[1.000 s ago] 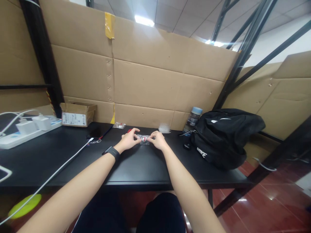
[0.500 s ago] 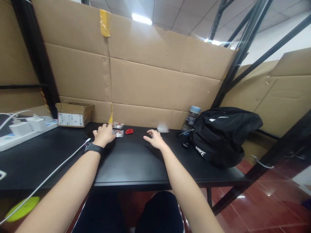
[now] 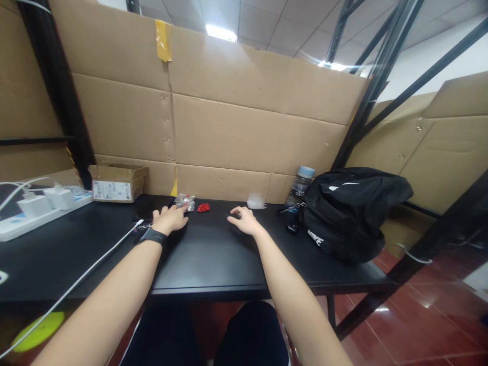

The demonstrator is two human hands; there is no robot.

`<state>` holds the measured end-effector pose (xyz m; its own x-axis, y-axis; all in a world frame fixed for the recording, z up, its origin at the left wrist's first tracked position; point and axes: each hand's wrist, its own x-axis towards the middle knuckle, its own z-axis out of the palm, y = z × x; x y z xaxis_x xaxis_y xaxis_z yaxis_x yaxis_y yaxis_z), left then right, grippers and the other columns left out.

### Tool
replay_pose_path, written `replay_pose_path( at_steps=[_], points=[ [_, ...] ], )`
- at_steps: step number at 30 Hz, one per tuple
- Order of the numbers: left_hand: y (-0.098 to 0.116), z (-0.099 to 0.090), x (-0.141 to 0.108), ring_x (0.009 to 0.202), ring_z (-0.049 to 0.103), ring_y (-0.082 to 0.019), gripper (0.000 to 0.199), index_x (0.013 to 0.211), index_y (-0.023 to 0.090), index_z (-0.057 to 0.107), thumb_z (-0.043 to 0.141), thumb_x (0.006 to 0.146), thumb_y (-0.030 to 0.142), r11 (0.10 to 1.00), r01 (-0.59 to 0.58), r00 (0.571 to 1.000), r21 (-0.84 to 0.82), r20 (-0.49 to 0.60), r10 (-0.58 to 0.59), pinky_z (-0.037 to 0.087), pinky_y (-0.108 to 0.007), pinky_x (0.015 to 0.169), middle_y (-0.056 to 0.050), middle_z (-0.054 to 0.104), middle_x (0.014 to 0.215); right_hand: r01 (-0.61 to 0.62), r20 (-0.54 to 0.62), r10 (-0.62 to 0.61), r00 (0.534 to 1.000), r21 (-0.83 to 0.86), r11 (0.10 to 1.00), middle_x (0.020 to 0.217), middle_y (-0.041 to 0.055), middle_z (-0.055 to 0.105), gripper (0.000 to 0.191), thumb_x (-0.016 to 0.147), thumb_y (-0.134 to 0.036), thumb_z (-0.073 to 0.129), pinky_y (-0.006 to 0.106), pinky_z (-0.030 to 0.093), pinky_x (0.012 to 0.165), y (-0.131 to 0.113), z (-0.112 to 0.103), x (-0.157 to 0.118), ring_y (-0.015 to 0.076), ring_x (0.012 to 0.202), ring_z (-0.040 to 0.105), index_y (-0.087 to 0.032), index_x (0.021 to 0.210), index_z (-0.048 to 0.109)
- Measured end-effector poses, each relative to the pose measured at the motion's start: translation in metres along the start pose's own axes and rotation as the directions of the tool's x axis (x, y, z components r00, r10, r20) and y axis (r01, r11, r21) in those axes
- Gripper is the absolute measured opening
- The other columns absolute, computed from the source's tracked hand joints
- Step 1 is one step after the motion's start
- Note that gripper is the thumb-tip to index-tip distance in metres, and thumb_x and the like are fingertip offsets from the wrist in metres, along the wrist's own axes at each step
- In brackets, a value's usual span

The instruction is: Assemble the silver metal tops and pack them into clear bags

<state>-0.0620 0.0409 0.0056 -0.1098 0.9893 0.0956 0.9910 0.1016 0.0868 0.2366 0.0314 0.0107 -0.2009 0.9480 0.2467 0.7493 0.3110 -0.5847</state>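
My left hand, with a dark watch band on the wrist, reaches over the black table palm down, fingers spread. Its fingertips are at small clear plastic packets with something red inside; the packets lie close together and partly overlap. Whether the fingers press on them I cannot tell. Just right of the packets lies a small red coiled bundle. My right hand hovers low or rests at the table's middle, its fingers loosely curved and apart, holding nothing. Beyond it sits a whitish translucent pack.
A black backpack and a bottle with a blue lid stand at the right. On the left are an open cardboard box, a power strip and a white cable. A cardboard wall closes the back.
My left hand has shifted slightly right and nearer to me. The clear packets, spaced apart before, now lie bunched together. My right hand has barely moved.
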Motion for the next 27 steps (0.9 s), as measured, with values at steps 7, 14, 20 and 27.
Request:
replay_pose_path(
  at_steps=[7,14,20,27],
  points=[
    [0.003,0.017,0.010,0.134,0.039,-0.041,0.052,0.147,0.040,0.049,0.030,0.098,0.048,0.999,-0.054,0.990,0.002,-0.128,0.053,0.032,-0.062,0.101,-0.007,0.050,0.152,0.002,0.009,-0.002,1.000,-0.009,1.000,0.118,0.0065,0.061,0.028,0.085,-0.043,0.072,0.043,0.040,0.100,0.000,0.000,0.001,0.0254,0.118,0.052,-0.028,0.109,0.069],
    [0.010,0.028,0.025,0.130,0.040,-0.040,0.052,0.145,0.035,0.053,0.030,0.099,0.042,0.994,-0.110,0.969,0.025,-0.222,0.113,0.033,-0.060,0.099,-0.009,0.051,0.150,-0.044,-0.034,0.041,0.999,-0.087,0.995,0.124,0.0064,0.058,0.025,0.087,-0.039,0.067,0.046,0.036,0.098,0.005,-0.005,0.003,0.0279,0.123,0.046,-0.029,0.110,0.067],
    [0.012,0.029,0.039,0.134,0.036,-0.041,0.055,0.146,0.035,0.052,0.038,0.093,0.028,0.987,-0.153,0.962,0.052,-0.220,0.161,0.032,-0.062,0.098,-0.008,0.044,0.156,-0.148,-0.111,0.129,0.985,-0.184,0.972,0.126,0.0061,0.057,0.020,0.092,-0.031,0.056,0.047,0.036,0.097,0.017,-0.017,0.006,0.0291,0.124,0.044,-0.030,0.109,0.067],
    [0.017,0.025,0.054,0.127,0.041,-0.038,0.056,0.142,0.033,0.056,0.039,0.090,0.018,0.971,-0.225,0.939,0.084,-0.246,0.239,0.035,-0.057,0.095,-0.010,0.055,0.144,-0.454,-0.335,0.358,0.871,-0.271,0.849,0.129,0.0137,0.055,0.041,0.084,-0.013,0.048,0.053,0.036,0.098,0.049,-0.039,0.007,0.0334,0.123,0.046,-0.025,0.119,0.065]
  ],
)
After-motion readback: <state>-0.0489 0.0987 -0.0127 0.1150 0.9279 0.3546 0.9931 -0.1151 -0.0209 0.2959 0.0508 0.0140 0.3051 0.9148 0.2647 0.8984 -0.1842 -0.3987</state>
